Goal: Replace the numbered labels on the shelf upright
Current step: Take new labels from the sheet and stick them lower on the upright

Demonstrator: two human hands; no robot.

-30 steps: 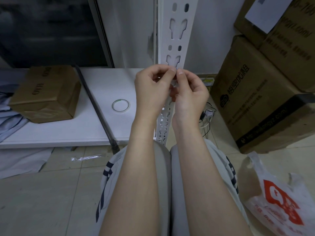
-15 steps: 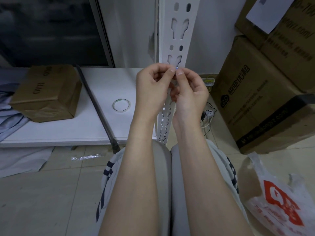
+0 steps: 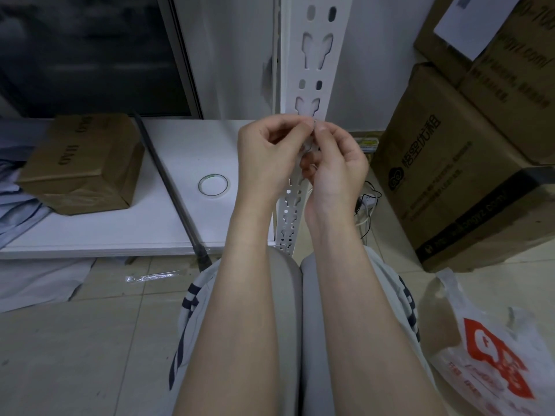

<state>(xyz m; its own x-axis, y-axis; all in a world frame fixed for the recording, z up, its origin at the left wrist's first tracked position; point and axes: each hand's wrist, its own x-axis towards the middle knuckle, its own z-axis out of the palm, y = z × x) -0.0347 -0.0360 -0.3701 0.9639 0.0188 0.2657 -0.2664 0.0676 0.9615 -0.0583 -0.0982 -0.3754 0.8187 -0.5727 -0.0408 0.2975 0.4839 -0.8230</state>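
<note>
A white slotted shelf upright (image 3: 315,64) stands in front of me, running from the top of the view down to my knees. My left hand (image 3: 270,157) and my right hand (image 3: 336,163) meet in front of it at mid height. Their fingertips pinch a tiny label (image 3: 314,125) between them, only a sliver of which shows. The hands hide the part of the upright behind them, so any labels there are out of sight.
A roll of clear tape (image 3: 212,185) lies on the white shelf board (image 3: 126,232) to the left, beside a dark rod (image 3: 168,187) and a brown box (image 3: 84,163). Large cartons (image 3: 450,175) are stacked at right. A plastic bag (image 3: 492,355) lies on the floor.
Both hands stay pinched together in front of the upright; the fingertips have shifted only slightly.
</note>
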